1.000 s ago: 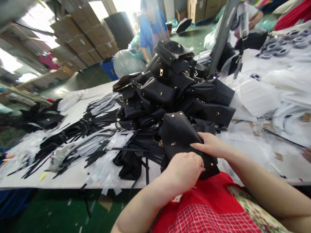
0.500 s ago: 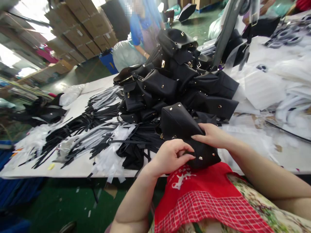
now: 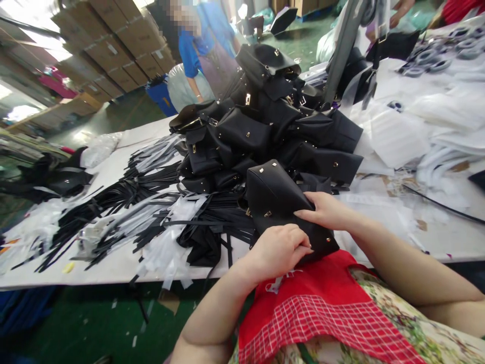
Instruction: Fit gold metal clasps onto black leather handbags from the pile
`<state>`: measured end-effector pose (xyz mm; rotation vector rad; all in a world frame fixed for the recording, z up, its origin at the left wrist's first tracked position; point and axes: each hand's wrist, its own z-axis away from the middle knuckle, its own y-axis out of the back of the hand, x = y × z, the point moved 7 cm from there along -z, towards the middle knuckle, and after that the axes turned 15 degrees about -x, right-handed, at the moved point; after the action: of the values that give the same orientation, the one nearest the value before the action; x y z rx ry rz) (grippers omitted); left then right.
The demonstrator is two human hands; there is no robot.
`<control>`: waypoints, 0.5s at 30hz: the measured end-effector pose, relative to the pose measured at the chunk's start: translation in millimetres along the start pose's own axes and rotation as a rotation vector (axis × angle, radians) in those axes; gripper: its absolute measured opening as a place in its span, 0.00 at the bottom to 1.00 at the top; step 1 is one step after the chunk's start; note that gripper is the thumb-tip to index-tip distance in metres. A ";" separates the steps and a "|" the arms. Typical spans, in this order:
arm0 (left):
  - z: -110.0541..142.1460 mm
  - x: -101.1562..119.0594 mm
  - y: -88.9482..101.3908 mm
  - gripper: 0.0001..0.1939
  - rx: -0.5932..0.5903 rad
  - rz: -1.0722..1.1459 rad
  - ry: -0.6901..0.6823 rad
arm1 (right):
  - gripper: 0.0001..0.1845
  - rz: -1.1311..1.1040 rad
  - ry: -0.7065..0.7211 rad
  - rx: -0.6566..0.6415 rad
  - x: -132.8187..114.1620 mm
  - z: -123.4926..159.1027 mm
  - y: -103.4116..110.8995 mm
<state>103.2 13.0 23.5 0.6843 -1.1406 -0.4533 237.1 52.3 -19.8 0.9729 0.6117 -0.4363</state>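
A black handbag point(image 3: 275, 194) leans on its side at the table's front edge against the red apron, its base with small metal studs turned up. My right hand point(image 3: 326, 210) grips the bag's far right edge, thumb lying across the base. Fingers bent in a pinch, my left hand point(image 3: 284, 247) closes on a stud at the near corner, covering most of it. A gold stud point(image 3: 328, 240) shows to the right of those fingertips. Two paler studs sit at the far end, and a gold clasp point(image 3: 268, 214) is on the side.
Behind the bag rises a heap of black handbags point(image 3: 246, 131). Black straps point(image 3: 132, 187) and white strips point(image 3: 170, 253) cover the table's left. White foam sheets point(image 3: 405, 136) lie right of a grey post point(image 3: 343, 55). Across the table stands a person in blue point(image 3: 212, 45).
My left hand has moved right along the bag, and its fingertips have closed over the stud that was visible before. My right hand keeps its hold. The view has shifted slightly.
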 end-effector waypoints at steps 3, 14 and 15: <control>15.8 -10.2 11.4 0.07 0.095 0.299 -0.042 | 0.16 -0.012 0.044 0.008 0.2 4.7 3.6; 88.4 -74.3 86.2 0.12 0.808 0.335 0.154 | 0.14 0.181 0.185 0.037 -23.9 22.4 -11.0; 89.1 -72.8 89.3 0.13 0.808 0.244 0.194 | 0.13 0.216 0.186 0.056 -23.7 22.2 -12.5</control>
<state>-7.3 100.8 59.6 1.2346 -1.1922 0.3102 218.0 28.6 -2.9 1.1283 0.6558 -0.1729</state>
